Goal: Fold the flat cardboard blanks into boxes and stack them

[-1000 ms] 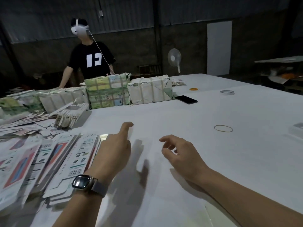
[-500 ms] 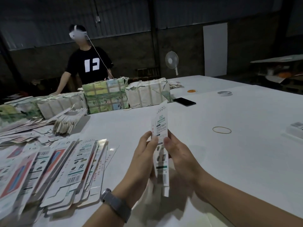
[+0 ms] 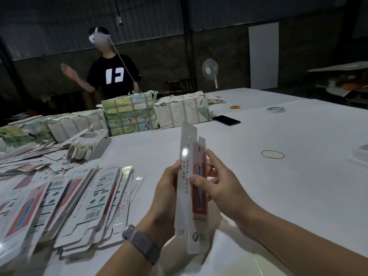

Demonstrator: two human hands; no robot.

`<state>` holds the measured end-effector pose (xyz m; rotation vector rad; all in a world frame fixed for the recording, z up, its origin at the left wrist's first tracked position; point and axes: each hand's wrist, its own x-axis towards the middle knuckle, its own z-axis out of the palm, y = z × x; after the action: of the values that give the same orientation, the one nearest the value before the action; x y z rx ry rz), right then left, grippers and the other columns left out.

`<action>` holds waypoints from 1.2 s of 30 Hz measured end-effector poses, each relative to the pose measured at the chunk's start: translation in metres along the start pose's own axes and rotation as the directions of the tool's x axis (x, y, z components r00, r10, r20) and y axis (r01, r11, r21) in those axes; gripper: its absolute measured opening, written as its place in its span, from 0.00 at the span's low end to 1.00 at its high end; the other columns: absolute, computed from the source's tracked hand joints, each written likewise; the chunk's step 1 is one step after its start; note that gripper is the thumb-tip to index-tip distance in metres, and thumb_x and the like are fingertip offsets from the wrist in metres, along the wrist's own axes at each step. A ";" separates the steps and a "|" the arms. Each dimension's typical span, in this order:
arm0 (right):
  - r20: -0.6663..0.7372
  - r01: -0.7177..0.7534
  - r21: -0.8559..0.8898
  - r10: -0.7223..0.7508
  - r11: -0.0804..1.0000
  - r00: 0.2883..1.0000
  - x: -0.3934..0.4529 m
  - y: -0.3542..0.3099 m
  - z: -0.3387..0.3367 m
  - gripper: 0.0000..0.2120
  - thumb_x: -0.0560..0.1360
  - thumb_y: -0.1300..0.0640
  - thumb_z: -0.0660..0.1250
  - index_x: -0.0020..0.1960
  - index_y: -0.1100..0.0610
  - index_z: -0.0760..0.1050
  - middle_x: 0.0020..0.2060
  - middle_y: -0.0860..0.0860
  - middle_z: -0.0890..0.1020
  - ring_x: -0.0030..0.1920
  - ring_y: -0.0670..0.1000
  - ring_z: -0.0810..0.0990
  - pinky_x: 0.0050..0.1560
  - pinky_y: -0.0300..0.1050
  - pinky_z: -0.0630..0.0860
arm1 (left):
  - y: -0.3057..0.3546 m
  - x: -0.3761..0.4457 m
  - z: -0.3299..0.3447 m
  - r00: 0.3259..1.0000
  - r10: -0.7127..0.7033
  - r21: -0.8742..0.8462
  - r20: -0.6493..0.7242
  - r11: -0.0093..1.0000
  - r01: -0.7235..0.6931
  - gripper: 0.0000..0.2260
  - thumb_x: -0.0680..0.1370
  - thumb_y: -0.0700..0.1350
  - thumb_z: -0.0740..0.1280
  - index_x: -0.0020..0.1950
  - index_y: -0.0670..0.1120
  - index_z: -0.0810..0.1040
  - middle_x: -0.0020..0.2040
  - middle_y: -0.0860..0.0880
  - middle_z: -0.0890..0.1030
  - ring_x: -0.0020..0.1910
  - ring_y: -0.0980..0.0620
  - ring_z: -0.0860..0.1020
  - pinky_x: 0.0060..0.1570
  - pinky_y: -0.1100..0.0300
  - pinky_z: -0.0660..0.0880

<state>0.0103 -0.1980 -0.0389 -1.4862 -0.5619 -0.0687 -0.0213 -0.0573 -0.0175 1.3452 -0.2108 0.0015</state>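
Box blank (image 3: pixel 190 182): tall, narrow, white, red printed panel, held upright.
Left hand (image 3: pixel 166 198): grips its left edge.
Right hand (image 3: pixel 221 186): pinches its right side.

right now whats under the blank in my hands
Bare white table lies below the cardboard blank, which the left hand and right hand hold upright. The patch directly behind it is hidden.

box blank (image 3: pixel 191 188): thin printed card, glossy, catching a glare
table (image 3: pixel 278 186): smooth matt white
watch band (image 3: pixel 142 243): grey woven metal mesh
far bundles (image 3: pixel 129 114): torn, rough paper wrapping
phone (image 3: pixel 226 120): glossy black
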 end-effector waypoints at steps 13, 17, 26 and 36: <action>-0.018 -0.045 0.106 0.047 0.993 0.999 0.002 -0.003 0.000 0.24 0.76 0.48 0.70 0.66 0.32 0.66 0.46 0.41 0.83 0.50 0.45 0.84 0.40 0.36 0.79 | -0.006 -0.005 0.006 0.997 -0.026 -0.052 -0.075 0.998 0.022 0.23 0.74 0.60 0.60 0.63 0.50 0.79 0.45 0.45 0.86 0.40 0.46 0.86 0.36 0.59 0.81; 0.004 -0.109 0.172 0.110 0.979 0.994 0.002 0.000 0.001 0.28 0.73 0.41 0.70 0.70 0.33 0.65 0.47 0.47 0.84 0.49 0.49 0.85 0.43 0.39 0.80 | -0.008 -0.003 0.008 0.996 -0.068 -0.100 -0.060 0.993 0.062 0.21 0.77 0.60 0.60 0.64 0.51 0.79 0.43 0.44 0.86 0.38 0.46 0.85 0.35 0.58 0.81; 0.097 -0.217 0.546 0.196 0.809 0.976 0.004 -0.004 -0.006 0.25 0.74 0.51 0.66 0.70 0.39 0.73 0.38 0.56 0.75 0.38 0.51 0.78 0.43 0.52 0.83 | -0.002 0.007 -0.006 0.982 -0.168 -0.153 -0.090 0.976 0.153 0.13 0.83 0.50 0.58 0.49 0.44 0.77 0.32 0.52 0.84 0.30 0.55 0.83 0.33 0.63 0.81; -0.059 -0.192 0.426 0.239 0.884 0.969 0.008 -0.006 -0.014 0.24 0.69 0.51 0.69 0.64 0.42 0.76 0.47 0.55 0.86 0.45 0.55 0.86 0.43 0.51 0.84 | -0.014 0.006 0.004 0.992 -0.027 0.147 -0.121 0.988 0.045 0.21 0.77 0.62 0.65 0.52 0.45 0.79 0.39 0.46 0.85 0.34 0.47 0.85 0.36 0.59 0.81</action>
<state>0.0190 -0.2092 -0.0296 -1.1073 -0.2926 0.1376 -0.0142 -0.0656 -0.0295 1.4929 -0.0869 0.0676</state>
